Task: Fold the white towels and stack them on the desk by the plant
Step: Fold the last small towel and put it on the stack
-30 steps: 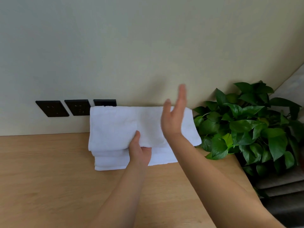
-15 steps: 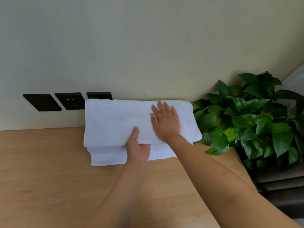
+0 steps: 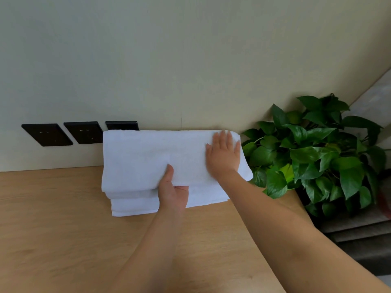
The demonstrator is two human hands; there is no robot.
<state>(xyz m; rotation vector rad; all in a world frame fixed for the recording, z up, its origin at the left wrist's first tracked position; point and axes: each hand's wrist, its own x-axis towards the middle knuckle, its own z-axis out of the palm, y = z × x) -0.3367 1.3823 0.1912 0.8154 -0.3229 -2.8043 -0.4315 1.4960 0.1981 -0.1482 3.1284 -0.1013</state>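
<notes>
A stack of folded white towels (image 3: 139, 161) lies on the wooden desk (image 3: 63, 229), against the wall and just left of the green plant (image 3: 317, 153). My left hand (image 3: 172, 191) grips the front edge of the top towel, thumb on top and fingers tucked under it. Flat on the right end of that top towel lies my right hand (image 3: 224, 153), fingers straight and spread, close to the plant's leaves.
Three black wall sockets (image 3: 82, 132) sit on the pale wall behind the stack's left end. The desk's right edge runs beside the plant, with grey steps (image 3: 359, 227) below it.
My right hand came down from the air onto the top towel, then slid right along it toward the plant end. My left hand kept its grip on the front edge.
</notes>
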